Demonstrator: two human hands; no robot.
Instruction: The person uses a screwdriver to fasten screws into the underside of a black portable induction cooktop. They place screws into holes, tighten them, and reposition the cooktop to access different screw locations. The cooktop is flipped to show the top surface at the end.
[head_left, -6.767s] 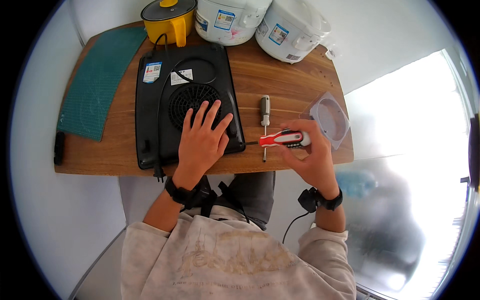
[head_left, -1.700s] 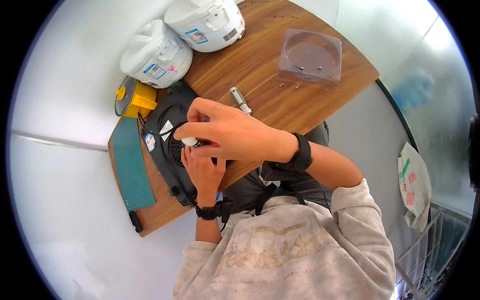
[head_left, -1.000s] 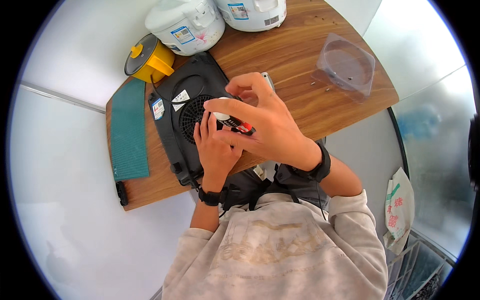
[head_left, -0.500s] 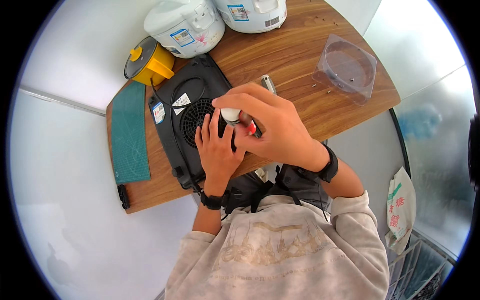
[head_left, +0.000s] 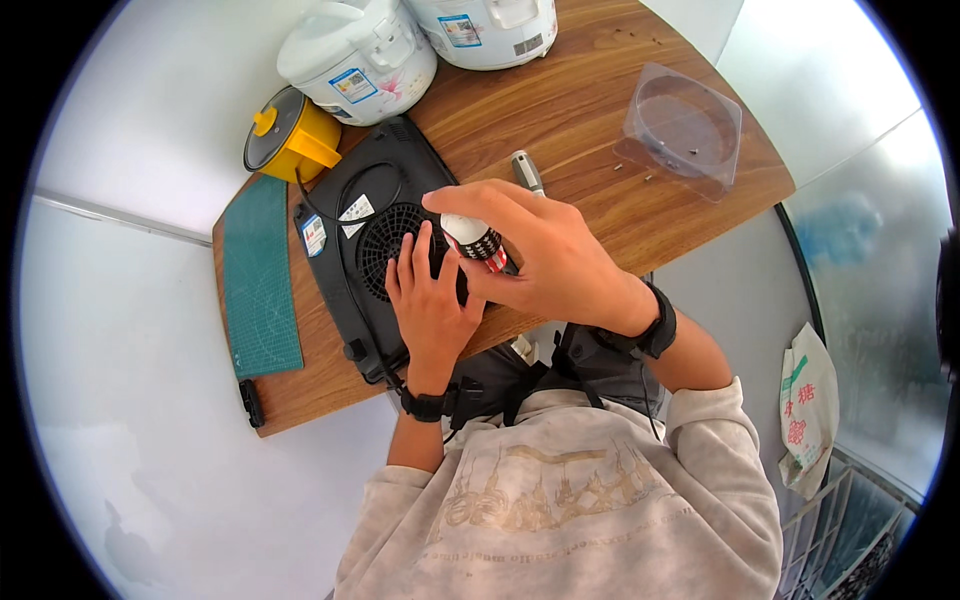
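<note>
A black induction cooker (head_left: 330, 250) lies with its underside up, its round fan grille showing and its cord looped over it. My left hand (head_left: 432, 300) rests palm down on it, fingers stretched out over the grille and the thumb close to my right hand. In my right hand (head_left: 560, 250) is a screwdriver (head_left: 472, 240) with a thick handle in white, black and red. My fingers and thumb wrap round its handle, held over the cooker's right edge near my left fingers. The screwdriver's tip is hidden beneath the hands.
A grey-handled tool (head_left: 526, 172) lies beyond my right hand. A clear plastic tray (head_left: 715, 130) stands at the right, with small screws (head_left: 648, 178) about it. A green cutting mat (head_left: 258, 290), a yellow pot (head_left: 310, 140) and two white rice cookers (head_left: 400, 75) stand left and behind.
The screwdriver's handle, blurred before, shows sharply now with its black band and red stripes turned into view. My left hand stays on the cooker. The whole view has shifted slightly.
</note>
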